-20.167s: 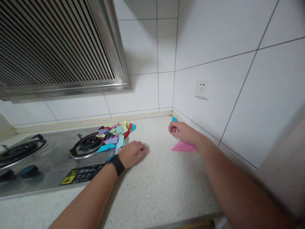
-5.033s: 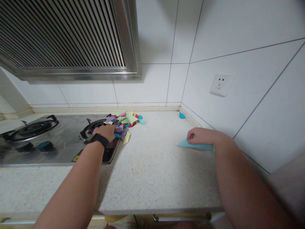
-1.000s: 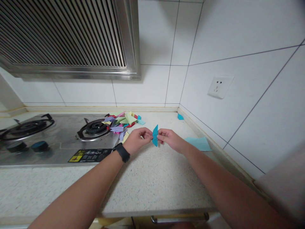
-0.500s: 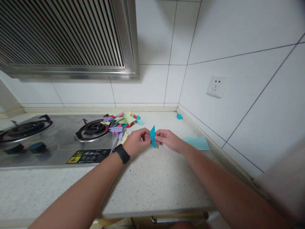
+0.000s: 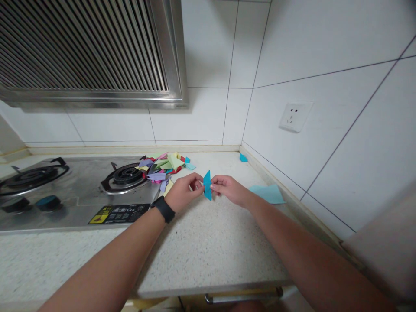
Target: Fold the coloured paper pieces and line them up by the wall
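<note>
Thumb and fingertips of the left hand [image 5: 184, 191] and the right hand [image 5: 226, 189] pinch a small folded piece of bright blue paper [image 5: 207, 185] from either side, holding it upright on its edge just above the speckled pale stone countertop [image 5: 208, 247], roughly midway between the two wrists. The remaining fingers of both hands are curled in behind the pinch. A black watch band [image 5: 163, 209] circles the left wrist. Just beyond the right forearm, a flat sheet of light blue paper [image 5: 268, 193] lies on the counter near the white tiled wall [image 5: 325, 47]. A small blue scrap [image 5: 243, 158] sits farther back, close to the corner. Behind the left hand, a loose heap of multicoloured paper pieces [image 5: 164, 166] spreads from the counter onto the edge of the stainless steel gas hob [image 5: 65, 195], touching its right-hand burner [image 5: 125, 175]. A ribbed metal extractor hood [image 5: 87, 52] hangs above, and a white wall socket [image 5: 295, 116] is set in the tiles at right.
</note>
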{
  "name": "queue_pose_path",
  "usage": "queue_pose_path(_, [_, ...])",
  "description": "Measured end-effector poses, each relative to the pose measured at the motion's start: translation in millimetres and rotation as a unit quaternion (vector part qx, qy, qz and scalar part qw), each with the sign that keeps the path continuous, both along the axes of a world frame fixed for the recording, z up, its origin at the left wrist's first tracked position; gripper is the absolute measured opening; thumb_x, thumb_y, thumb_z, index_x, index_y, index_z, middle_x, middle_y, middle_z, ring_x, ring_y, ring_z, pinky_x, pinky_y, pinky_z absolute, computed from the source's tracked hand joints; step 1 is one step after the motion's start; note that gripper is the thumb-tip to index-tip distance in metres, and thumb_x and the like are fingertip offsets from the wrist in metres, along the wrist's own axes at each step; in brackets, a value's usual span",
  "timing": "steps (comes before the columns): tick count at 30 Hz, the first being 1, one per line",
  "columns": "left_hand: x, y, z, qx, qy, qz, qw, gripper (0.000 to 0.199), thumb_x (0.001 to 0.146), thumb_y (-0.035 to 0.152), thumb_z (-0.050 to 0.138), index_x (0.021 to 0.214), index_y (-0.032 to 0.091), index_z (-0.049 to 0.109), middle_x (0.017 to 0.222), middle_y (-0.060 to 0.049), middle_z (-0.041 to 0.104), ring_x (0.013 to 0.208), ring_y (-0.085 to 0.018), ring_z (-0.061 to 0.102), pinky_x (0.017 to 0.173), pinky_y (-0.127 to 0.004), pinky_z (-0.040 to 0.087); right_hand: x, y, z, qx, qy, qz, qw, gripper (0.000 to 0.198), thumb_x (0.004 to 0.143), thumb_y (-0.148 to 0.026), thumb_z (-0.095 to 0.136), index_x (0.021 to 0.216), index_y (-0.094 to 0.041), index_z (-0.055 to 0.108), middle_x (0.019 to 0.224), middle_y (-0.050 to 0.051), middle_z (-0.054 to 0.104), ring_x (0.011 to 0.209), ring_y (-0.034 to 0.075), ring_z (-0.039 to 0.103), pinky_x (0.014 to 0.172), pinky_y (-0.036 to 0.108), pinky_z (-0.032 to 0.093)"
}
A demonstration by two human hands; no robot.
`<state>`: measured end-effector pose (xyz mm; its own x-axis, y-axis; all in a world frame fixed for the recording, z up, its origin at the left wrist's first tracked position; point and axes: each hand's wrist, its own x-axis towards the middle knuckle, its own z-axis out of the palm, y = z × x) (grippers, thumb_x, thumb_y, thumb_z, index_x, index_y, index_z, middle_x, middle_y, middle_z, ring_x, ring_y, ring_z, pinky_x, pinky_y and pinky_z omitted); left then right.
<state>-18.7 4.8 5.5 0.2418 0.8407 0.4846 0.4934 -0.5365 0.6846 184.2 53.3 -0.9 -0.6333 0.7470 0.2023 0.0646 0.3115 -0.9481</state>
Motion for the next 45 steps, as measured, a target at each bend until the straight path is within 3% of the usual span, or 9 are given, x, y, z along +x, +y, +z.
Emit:
queue_pose_path(10, [0.9, -1.5, 3.2, 0.001, 0.015, -0.010, 1.000, 0.013, 0.081, 0.027, 0.059, 0.088, 0.017, 0.061, 0.067, 0.003, 0.057, 0.059, -0.009, 0.050, 0.057, -0.020, 0.040, 0.8, -0.8, 0.8, 0.018, -0.005, 0.007, 1.000, 0.025, 0.084, -0.040, 0.062, 0.091, -0.016, 0.061, 0.069, -0.001, 0.055, 0.062, 0.011, 0.050, 0.058, 0.025, 0.039])
queue_pose_path(16, [0.8, -2.2, 3.9, 0.000, 0.033, -0.008, 0.999, 0.015, 0.082, 0.030, 0.058, 0.087, 0.016, 0.063, 0.068, 0.002, 0.057, 0.059, -0.009, 0.048, 0.056, -0.020, 0.039, 1.3, -0.9, 0.7, 0.034, -0.015, 0.023, 0.999, 0.026, 0.086, -0.042, 0.059, 0.088, -0.016, 0.061, 0.069, -0.001, 0.053, 0.062, 0.011, 0.047, 0.057, 0.025, 0.038])
queue_pose_path(26, [0.9, -2.4, 2.7, -0.019, 0.056, -0.014, 0.998, 0.017, 0.081, 0.029, 0.056, 0.070, 0.016, 0.058, 0.062, 0.004, 0.051, 0.057, -0.008, 0.042, 0.054, -0.019, 0.035, 1.9, -1.4, -1.5, 0.054, -0.025, 0.034, 0.998, 0.029, 0.087, -0.045, 0.058, 0.083, -0.017, 0.059, 0.066, -0.002, 0.053, 0.059, 0.010, 0.044, 0.059, 0.026, 0.038])
queue_pose_path(45, [3.1, -4.8, 4.1, -0.035, 0.084, -0.009, 0.996, 0.018, 0.080, 0.029, 0.057, 0.069, 0.015, 0.058, 0.062, 0.004, 0.053, 0.058, -0.008, 0.042, 0.056, -0.020, 0.033, 5.6, -1.6, -0.8, 0.083, -0.064, 0.031, 0.994, 0.029, 0.087, -0.043, 0.057, 0.074, -0.017, 0.054, 0.064, -0.003, 0.051, 0.057, 0.010, 0.044, 0.058, 0.024, 0.038])
